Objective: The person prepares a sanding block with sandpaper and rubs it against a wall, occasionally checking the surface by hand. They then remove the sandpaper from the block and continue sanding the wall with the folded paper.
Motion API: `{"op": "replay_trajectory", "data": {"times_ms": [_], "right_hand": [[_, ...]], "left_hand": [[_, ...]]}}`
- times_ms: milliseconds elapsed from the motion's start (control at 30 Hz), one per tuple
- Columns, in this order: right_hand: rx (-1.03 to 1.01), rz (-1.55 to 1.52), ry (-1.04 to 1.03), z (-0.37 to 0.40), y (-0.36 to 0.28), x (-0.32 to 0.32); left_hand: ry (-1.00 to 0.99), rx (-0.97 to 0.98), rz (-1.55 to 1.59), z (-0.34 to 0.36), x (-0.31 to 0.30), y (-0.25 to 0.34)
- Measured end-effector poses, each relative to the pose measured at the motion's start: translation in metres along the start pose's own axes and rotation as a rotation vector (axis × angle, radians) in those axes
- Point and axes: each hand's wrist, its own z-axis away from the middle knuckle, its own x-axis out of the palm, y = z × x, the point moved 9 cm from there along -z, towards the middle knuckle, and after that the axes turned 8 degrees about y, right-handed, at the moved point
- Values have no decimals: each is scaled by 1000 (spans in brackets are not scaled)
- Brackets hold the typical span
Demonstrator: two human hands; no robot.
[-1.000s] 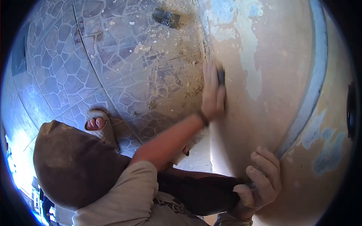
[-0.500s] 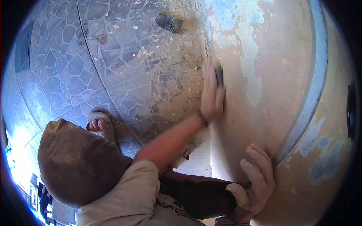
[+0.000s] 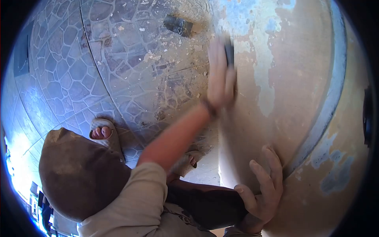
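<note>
My left hand (image 3: 220, 81) is blurred where the wall meets the floor, its fingers pointing away from me and closed around a dark flat tool (image 3: 229, 53). The tool's edge lies along the base of the wall (image 3: 290, 71); its far end is smeared by motion. Dust covers my right hand (image 3: 263, 189), which rests against the lower wall nearer to me, fingers spread and thumb apart, with nothing in it.
Paint chips and dust lie over the stone-patterned floor (image 3: 71, 71). A dark hollow block (image 3: 177, 25) sits near the wall. My sandalled foot (image 3: 103, 133) and brown-covered knee (image 3: 81, 173) are at left. A grey band (image 3: 335, 75) curves along the wall.
My left hand and the dark tool have moved away from me along the wall's base. My right hand has shifted slightly left in view, still against the wall.
</note>
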Motion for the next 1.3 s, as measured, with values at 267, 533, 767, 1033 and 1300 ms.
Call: {"op": "replay_trajectory", "data": {"times_ms": [267, 533, 767, 1033, 1300], "right_hand": [[4, -18, -32, -7, 0, -2], [51, -24, -107, -2, 3, 9], [64, -36, -171, -2, 7, 15], [58, -15, -198, -5, 3, 12], [53, -23, -229, 1, 8, 19]], "left_hand": [[-105, -205, 58, 126, 11, -1], [19, 109, -23, -42, -2, 4], [-132, -167, 21, 130, 11, 6], [39, -8, -163, -1, -1, -8], [62, -51, -41, 27, 0, 0]]}}
